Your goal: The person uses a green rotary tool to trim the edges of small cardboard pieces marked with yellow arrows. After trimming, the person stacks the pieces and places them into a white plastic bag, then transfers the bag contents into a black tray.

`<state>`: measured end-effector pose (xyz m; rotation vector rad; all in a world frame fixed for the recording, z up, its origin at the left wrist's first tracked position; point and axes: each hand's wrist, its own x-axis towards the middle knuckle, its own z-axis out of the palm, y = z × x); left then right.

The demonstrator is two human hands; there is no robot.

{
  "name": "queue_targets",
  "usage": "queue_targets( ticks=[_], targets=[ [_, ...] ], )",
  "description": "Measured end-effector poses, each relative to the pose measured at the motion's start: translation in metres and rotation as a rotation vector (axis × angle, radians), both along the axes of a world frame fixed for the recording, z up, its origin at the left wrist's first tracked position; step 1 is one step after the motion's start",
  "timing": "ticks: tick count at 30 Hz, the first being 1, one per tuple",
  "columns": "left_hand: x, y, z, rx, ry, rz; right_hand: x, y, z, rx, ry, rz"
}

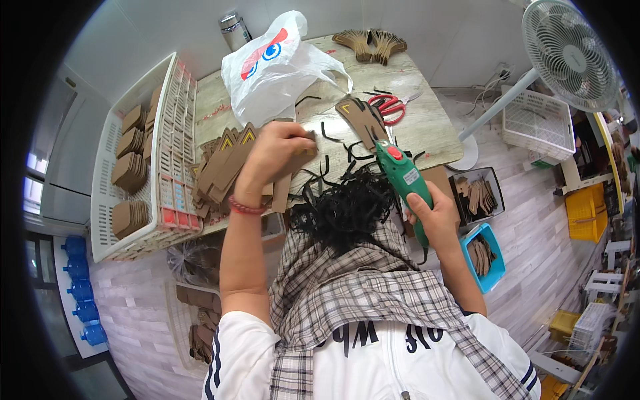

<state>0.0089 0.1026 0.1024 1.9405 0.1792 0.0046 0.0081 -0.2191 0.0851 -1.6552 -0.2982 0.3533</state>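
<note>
My right hand (432, 208) is wrapped round a green electric hand tool (400, 170) with a red button; its tip points at the table. My left hand (283, 148) is closed on a flat brown piece (304, 152), partly hidden by the fingers. Beside that hand lies a pile of brown pieces (223, 167), some with yellow chevrons. Just beyond the tool's tip a small fanned stack of brown pieces (362, 121) rests on the table. A tangled heap of black strips (350, 207) covers the table's near edge and my plaid apron (373, 300).
Red-handled scissors (392, 110), a white plastic bag (267, 73) and brown bundles (370, 45) occupy the table (413, 73). A white crate (180, 133) stands left. At right are a fan (570, 57), a black bin (493, 180) and a blue bin (497, 267).
</note>
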Motion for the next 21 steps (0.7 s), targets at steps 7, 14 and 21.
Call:
queue_targets(
  ticks=[7, 14, 21],
  targets=[
    [0.096, -0.047, -0.086, 0.748, -0.323, 0.287, 0.009, -0.013, -0.026, -0.051, 0.049, -0.057],
    [0.150, -0.094, -0.149, 0.791, -0.225, 0.069, 0.011, -0.022, -0.036, -0.062, 0.081, -0.155],
    [0.079, -0.070, -0.142, 0.724, -0.299, 0.237, 0.007, -0.018, -0.044, -0.086, 0.114, -0.142]
  ],
)
